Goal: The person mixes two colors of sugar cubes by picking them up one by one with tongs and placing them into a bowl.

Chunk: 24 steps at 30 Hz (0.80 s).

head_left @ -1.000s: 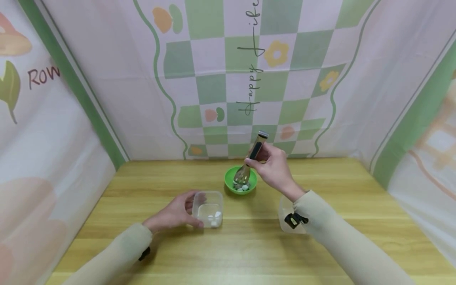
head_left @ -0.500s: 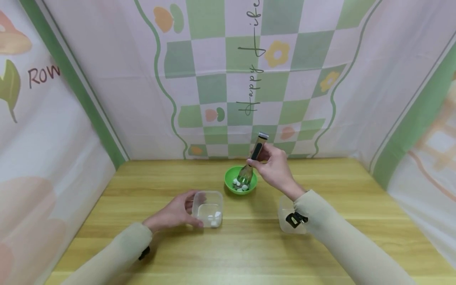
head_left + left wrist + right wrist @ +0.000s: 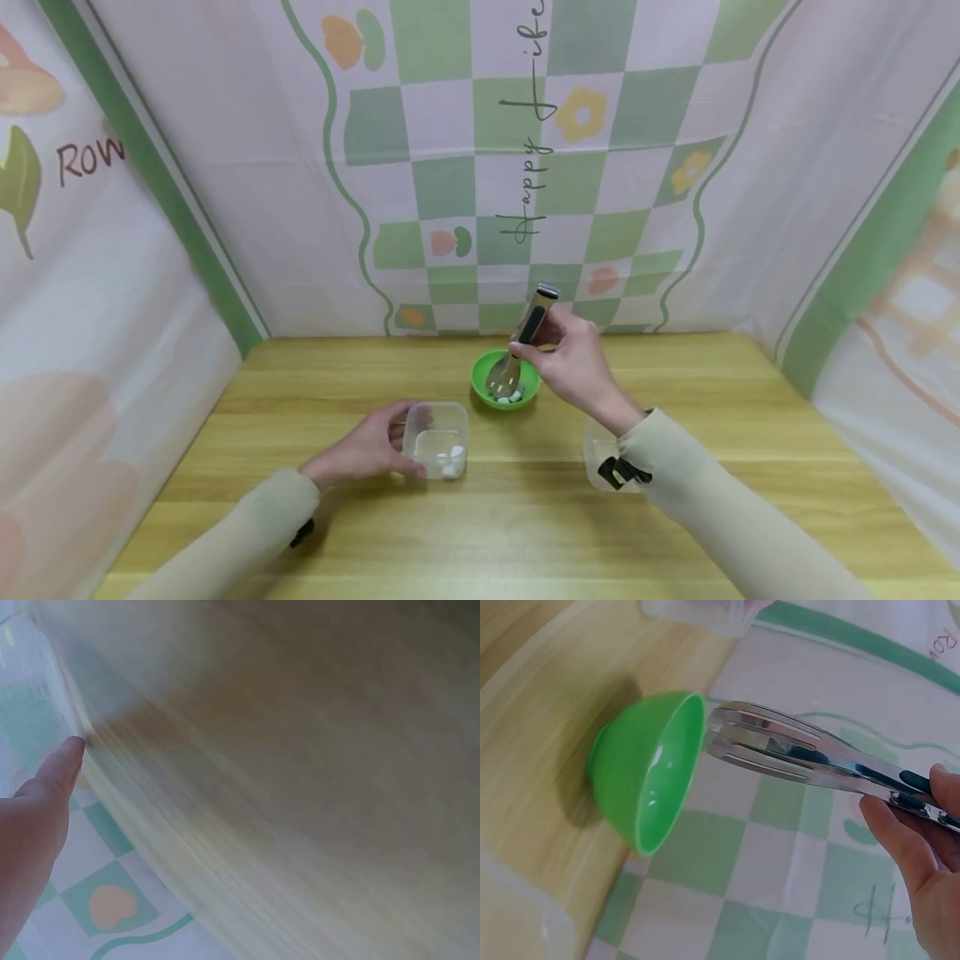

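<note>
My right hand [image 3: 573, 360] grips a pair of metal tongs [image 3: 535, 323] with black inlays on the handles. Their slotted heads point down into a small green bowl [image 3: 478, 385], over several white lumps [image 3: 512, 398] at its bottom. In the right wrist view the heads of the tongs [image 3: 780, 746] show at the mouth of the bowl [image 3: 630, 776], whose contents are hidden there. My left hand [image 3: 363, 450] holds a clear plastic container [image 3: 437, 417] by its left side, thumb in front and fingers behind. Several white pieces [image 3: 452, 461] lie inside it.
Another clear container [image 3: 600, 471] stands to the right, partly covered by my right sleeve [image 3: 682, 467]. Behind the wooden table [image 3: 330, 375] hangs a green and white checked cloth [image 3: 570, 179]; more printed cloth borders both sides.
The tongs have shifted slightly left in the bowl, their heads now covering the white lumps on the left. The left hand and its container stay where they were.
</note>
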Motion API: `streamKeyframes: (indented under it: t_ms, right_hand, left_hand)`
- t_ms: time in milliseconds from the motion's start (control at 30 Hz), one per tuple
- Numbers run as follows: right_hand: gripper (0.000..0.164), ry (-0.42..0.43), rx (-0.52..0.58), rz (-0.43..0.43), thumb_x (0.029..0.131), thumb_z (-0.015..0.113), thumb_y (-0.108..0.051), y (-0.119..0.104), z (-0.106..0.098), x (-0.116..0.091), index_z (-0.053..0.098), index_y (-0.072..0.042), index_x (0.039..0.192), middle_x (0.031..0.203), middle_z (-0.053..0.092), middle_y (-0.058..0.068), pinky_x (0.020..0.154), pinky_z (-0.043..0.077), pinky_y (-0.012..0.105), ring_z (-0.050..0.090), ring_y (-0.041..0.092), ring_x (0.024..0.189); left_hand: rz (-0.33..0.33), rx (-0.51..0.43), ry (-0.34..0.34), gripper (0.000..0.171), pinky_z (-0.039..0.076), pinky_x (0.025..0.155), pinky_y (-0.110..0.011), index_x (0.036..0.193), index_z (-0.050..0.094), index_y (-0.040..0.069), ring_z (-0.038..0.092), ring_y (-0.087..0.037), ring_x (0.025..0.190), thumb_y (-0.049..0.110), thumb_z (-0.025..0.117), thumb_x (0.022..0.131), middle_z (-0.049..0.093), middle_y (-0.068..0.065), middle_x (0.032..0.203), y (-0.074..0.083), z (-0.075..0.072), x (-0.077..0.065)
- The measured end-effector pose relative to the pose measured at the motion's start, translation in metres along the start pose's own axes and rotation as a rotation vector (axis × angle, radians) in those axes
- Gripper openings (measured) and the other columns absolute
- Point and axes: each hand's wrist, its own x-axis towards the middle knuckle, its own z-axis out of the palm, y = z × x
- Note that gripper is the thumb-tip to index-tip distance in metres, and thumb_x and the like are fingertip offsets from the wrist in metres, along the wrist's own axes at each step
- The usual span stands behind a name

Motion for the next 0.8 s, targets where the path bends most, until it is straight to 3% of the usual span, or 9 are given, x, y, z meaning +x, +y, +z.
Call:
streamKeyframes:
  t_ms: [400, 800]
  right_hand:
    - [0.024, -0.068, 0.085, -0.058, 0.085, 0.085, 0.004, -0.029, 0.018, -0.008, 0.072, -0.003, 0.104, 0.091, 0.077, 0.005, 0.071, 0.066, 0.033, 0.076, 0.019, 0.080]
    - [0.021, -0.179, 0.179, -0.100, 0.086, 0.084, 0.004, -0.041, 0.042, -0.010, 0.072, -0.002, 0.102, 0.091, 0.077, 0.002, 0.071, 0.066, 0.034, 0.076, 0.016, 0.080]
  left_hand:
    - [-0.015, 0.008, 0.001, 0.101, 0.052, 0.110, -0.045, 0.160, 0.036, 0.002, 0.052, -0.043, 0.137, -0.001, 0.093, 0.076, 0.052, -0.022, 0.151, -0.001, 0.000, 0.002]
    - [-0.018, 0.028, -0.012, 0.096, 0.048, 0.113, -0.049, 0.158, 0.039, 0.001, 0.053, -0.042, 0.137, 0.000, 0.091, 0.078, 0.054, -0.020, 0.150, 0.002, -0.001, 0.002]
